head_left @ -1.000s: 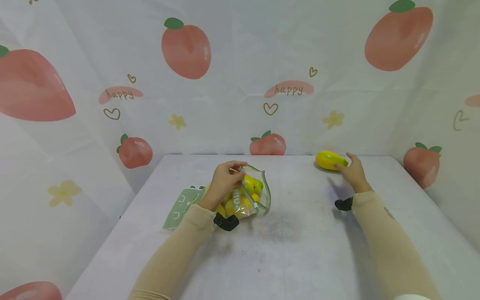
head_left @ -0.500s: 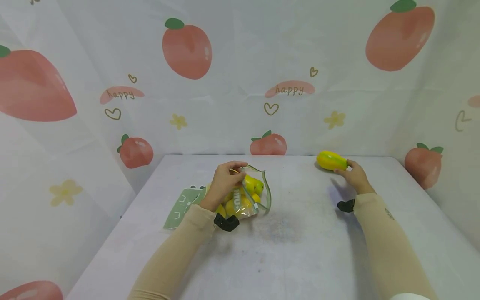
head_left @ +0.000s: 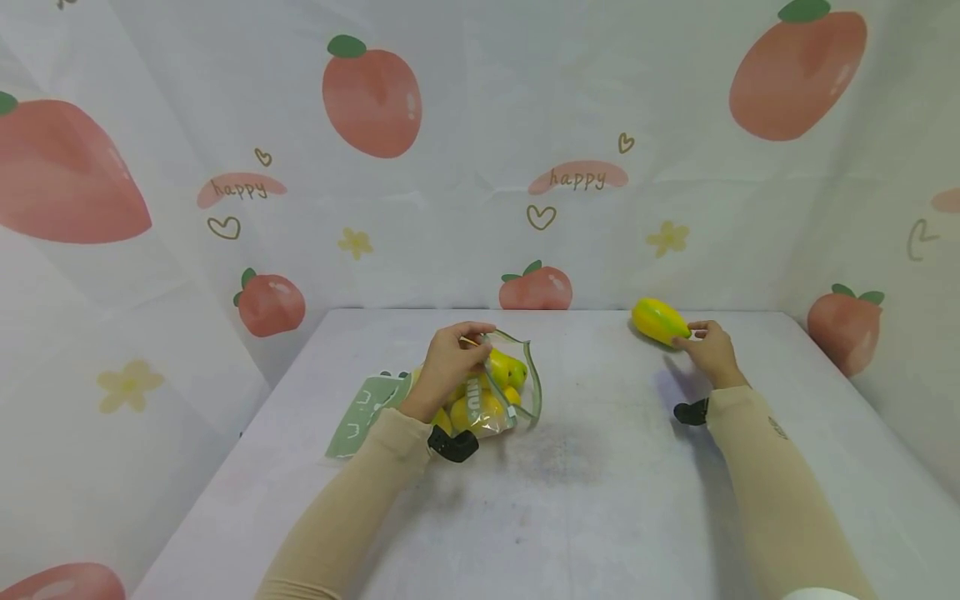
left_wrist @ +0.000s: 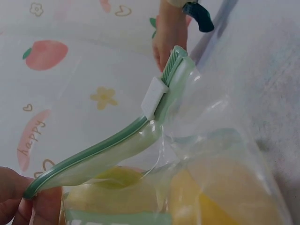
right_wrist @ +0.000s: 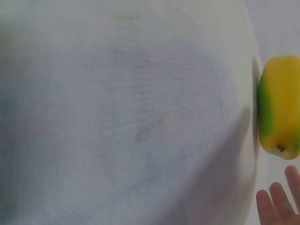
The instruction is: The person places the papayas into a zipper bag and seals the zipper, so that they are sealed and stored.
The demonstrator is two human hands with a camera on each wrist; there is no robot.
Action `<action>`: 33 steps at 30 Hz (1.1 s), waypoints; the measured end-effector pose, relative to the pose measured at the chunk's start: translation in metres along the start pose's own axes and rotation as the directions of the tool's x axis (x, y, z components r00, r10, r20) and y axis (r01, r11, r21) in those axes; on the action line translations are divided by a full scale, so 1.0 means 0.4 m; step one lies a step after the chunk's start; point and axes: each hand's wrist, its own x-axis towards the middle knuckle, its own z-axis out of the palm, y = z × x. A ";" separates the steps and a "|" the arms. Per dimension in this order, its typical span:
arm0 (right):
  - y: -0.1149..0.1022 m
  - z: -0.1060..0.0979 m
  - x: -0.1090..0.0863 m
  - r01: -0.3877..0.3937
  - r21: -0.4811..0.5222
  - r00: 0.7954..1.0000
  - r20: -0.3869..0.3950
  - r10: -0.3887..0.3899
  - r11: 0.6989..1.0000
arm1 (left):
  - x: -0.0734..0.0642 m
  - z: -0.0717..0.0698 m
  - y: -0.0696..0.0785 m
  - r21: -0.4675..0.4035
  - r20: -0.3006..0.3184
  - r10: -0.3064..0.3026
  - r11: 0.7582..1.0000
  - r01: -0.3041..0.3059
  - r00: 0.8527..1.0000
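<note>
My left hand (head_left: 454, 360) pinches the green zip rim of a clear zip-lock bag (left_wrist: 98, 147). The bag lies on its side with its mouth to the right, and a white slider (left_wrist: 153, 98) sits on the zip. Inside are several yellow fruits (head_left: 483, 414) and a yellow-green one (head_left: 513, 370) near the mouth. At the back right, a yellow papaya with green streaks (head_left: 658, 322) lies on the table. My right hand (head_left: 711, 352) is at its right end, thumb overlapping the tip in the head view. In the right wrist view, its extended fingers (right_wrist: 277, 199) are just short of the papaya.
The white table (head_left: 570, 517) ends at a white cloth backdrop (head_left: 450, 233) printed with peaches, close behind the papaya. A flat green piece with white print (head_left: 363, 417) lies left of the left wrist.
The papaya has turned a little, its right end swinging toward me. My right hand has shifted slightly, its fingers drawing in to the papaya's tip. The left hand and bag stay put.
</note>
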 end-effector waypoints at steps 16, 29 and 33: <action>-0.011 0.024 0.020 -0.014 0.015 0.998 0.060 0.013 1.000 | 0.007 -0.004 -0.005 0.005 -0.008 -0.004 1.000 0.004 1.000; -0.001 0.038 0.034 -0.032 0.014 0.997 0.066 0.031 0.999 | 0.004 -0.007 -0.003 0.004 0.005 0.017 1.000 -0.017 1.000; 0.000 0.042 0.035 -0.038 0.004 0.998 0.057 0.037 0.999 | 0.004 -0.007 -0.005 0.006 0.005 0.018 1.000 -0.018 1.000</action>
